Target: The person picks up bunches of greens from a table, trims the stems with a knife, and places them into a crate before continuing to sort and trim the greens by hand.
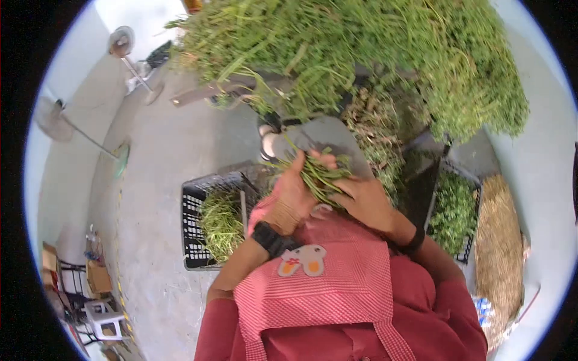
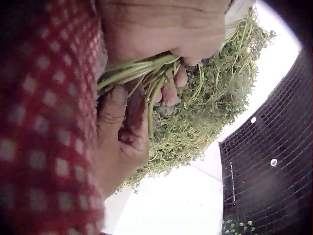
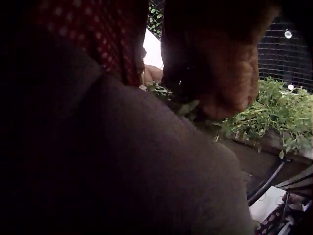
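A small bunch of long green leafy stems (image 1: 319,177) lies between both hands, just above the lap of a pink checked apron (image 1: 319,283). My left hand (image 1: 293,195) grips the bunch from the left side, its thumb pointing up along it. From the right, my right hand (image 1: 368,203) holds the same stems with bent fingers. Seen close in the left wrist view, the pale green stems (image 2: 132,73) run between a thumb and curled fingers. The right wrist view is dark, and most of the bunch is hidden there.
A big heap of leafy greens (image 1: 361,48) covers the raised surface ahead. To the left stands a black crate (image 1: 195,225) with stems inside; a second crate of greens (image 1: 451,210) is at the right. Wilted trimmings (image 1: 379,120) lie below the heap. Two fans (image 1: 122,42) stand far left.
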{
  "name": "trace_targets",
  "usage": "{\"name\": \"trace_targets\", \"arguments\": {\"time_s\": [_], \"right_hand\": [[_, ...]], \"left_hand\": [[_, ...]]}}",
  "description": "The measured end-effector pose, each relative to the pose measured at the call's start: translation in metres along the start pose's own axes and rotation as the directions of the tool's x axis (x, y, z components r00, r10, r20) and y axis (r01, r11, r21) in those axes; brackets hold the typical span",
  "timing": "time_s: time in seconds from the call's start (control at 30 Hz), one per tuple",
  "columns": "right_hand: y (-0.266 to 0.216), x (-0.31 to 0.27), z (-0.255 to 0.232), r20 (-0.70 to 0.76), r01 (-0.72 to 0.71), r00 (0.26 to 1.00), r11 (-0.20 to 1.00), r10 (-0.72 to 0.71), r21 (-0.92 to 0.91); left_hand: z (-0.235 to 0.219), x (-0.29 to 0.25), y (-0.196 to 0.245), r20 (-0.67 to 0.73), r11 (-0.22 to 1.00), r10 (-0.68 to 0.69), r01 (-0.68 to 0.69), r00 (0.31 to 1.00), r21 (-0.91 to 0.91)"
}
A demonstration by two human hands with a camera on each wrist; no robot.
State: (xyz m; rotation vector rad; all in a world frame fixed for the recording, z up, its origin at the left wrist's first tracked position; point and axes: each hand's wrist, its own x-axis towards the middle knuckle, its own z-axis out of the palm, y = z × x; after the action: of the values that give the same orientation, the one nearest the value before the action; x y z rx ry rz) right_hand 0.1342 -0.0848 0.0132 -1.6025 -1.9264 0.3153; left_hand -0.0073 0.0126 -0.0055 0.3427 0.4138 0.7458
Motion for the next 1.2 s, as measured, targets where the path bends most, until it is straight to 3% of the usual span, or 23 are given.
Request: {"name": "trace_targets", "arguments": {"time_s": [0.1,0.2,0.23,0.37,0.43,0.5,0.57,0.67,0.7,0.73,0.77,0.83,0.87,0.9,0.93,0.97,1.0,1.03,1.07,1.1,1.13,1.17,1.2], "right_hand": [[0.005,0.001,0.001,0.044,-0.027,0.999,0.990,0.021,0.141],[0.008,0.002,-0.003,0.173,-0.032,0.984,0.999,0.032,-0.003],[0.011,0.000,0.003,0.113,-0.034,0.993,0.998,0.028,0.059],[0.003,0.002,-0.010,0.037,-0.091,0.996,0.981,0.086,0.170],[0.007,-0.004,-0.012,0.091,-0.118,0.990,0.990,0.111,0.076],[0.001,-0.005,-0.014,0.155,-0.012,0.988,0.996,-0.002,0.090],[-0.010,-0.005,-0.023,0.212,0.083,0.972,0.991,-0.103,0.101],[-0.028,-0.008,-0.047,0.318,0.107,0.931,0.966,-0.180,0.234],[-0.029,-0.012,-0.056,0.339,0.068,0.917,0.920,-0.210,0.386],[-0.025,-0.016,-0.061,0.353,0.019,0.905,0.851,-0.238,0.525],[-0.012,-0.023,-0.056,0.354,0.029,0.902,0.851,-0.249,0.525],[0.019,-0.035,-0.043,0.100,-0.095,0.993,0.942,0.065,0.323],[0.020,-0.030,-0.044,0.102,-0.079,0.994,0.944,0.049,0.322],[0.021,-0.025,-0.045,0.180,-0.346,0.935,0.669,0.306,0.658],[0.022,-0.022,-0.046,0.353,-0.501,0.799,0.214,0.486,0.839],[0.031,-0.022,-0.042,0.352,-0.500,0.800,0.216,0.485,0.839],[0.047,-0.025,-0.031,0.073,-0.227,0.971,0.775,0.228,0.589],[0.059,-0.036,-0.024,-0.027,0.150,0.989,0.985,-0.149,0.085],[0.046,-0.033,-0.018,0.048,-0.063,0.998,0.927,0.049,0.371],[0.022,-0.018,-0.017,0.146,-0.272,0.962,0.745,0.231,0.610],[0.004,-0.011,-0.021,-0.010,0.055,0.998,0.952,-0.054,0.300],[0.016,-0.010,-0.006,-0.002,-0.180,0.983,0.954,0.186,0.241],[0.018,-0.008,-0.007,0.000,-0.206,0.978,0.971,0.207,0.118]], "left_hand": [[-0.004,0.002,-0.004,0.053,0.999,-0.014,0.016,0.998,-0.032],[-0.009,0.004,-0.007,0.082,0.998,-0.018,0.023,0.996,-0.055],[-0.010,0.003,-0.007,0.124,1.000,0.014,-0.012,0.992,-0.015],[0.013,-0.009,-0.005,-0.117,0.999,0.021,-0.017,0.993,0.037],[-0.004,0.005,-0.013,-0.090,1.000,0.029,-0.030,0.996,-0.007],[-0.007,0.006,-0.015,-0.043,0.999,0.026,-0.028,0.999,-0.044],[0.001,0.001,-0.015,-0.098,0.995,0.022,-0.012,0.995,0.102],[-0.014,0.011,-0.013,-0.046,0.994,0.100,-0.098,0.994,0.046],[-0.015,0.008,-0.009,-0.050,0.992,0.123,-0.121,0.991,0.039],[-0.014,0.006,-0.005,-0.103,0.988,0.153,-0.150,0.983,0.037],[-0.011,0.004,-0.002,-0.154,0.984,0.176,-0.172,0.972,0.039],[-0.001,0.003,-0.005,-0.112,0.989,0.139,-0.143,0.984,-0.025],[0.004,0.001,-0.005,-0.068,0.991,0.097,-0.103,0.993,-0.082],[0.006,-0.001,-0.003,-0.065,0.989,0.113,-0.119,0.991,-0.083],[0.008,-0.003,-0.002,-0.044,0.985,0.164,-0.166,0.985,-0.047],[0.011,-0.006,-0.002,-0.023,0.978,0.207,-0.207,0.978,-0.010],[0.017,-0.018,0.006,-0.021,0.980,0.197,-0.197,0.980,-0.008],[0.018,-0.032,0.015,0.028,0.956,0.190,-0.191,0.981,0.221],[0.021,-0.037,0.017,0.088,0.884,0.144,-0.168,0.986,0.436],[0.001,-0.016,0.006,0.167,0.907,0.162,-0.213,0.973,0.363],[-0.017,0.006,-0.010,0.238,0.930,0.175,-0.239,0.955,0.278],[-0.010,0.004,-0.011,0.174,0.978,0.110,-0.138,0.978,0.155],[-0.001,-0.003,-0.002,0.107,0.999,0.037,-0.041,0.994,0.030]]}}
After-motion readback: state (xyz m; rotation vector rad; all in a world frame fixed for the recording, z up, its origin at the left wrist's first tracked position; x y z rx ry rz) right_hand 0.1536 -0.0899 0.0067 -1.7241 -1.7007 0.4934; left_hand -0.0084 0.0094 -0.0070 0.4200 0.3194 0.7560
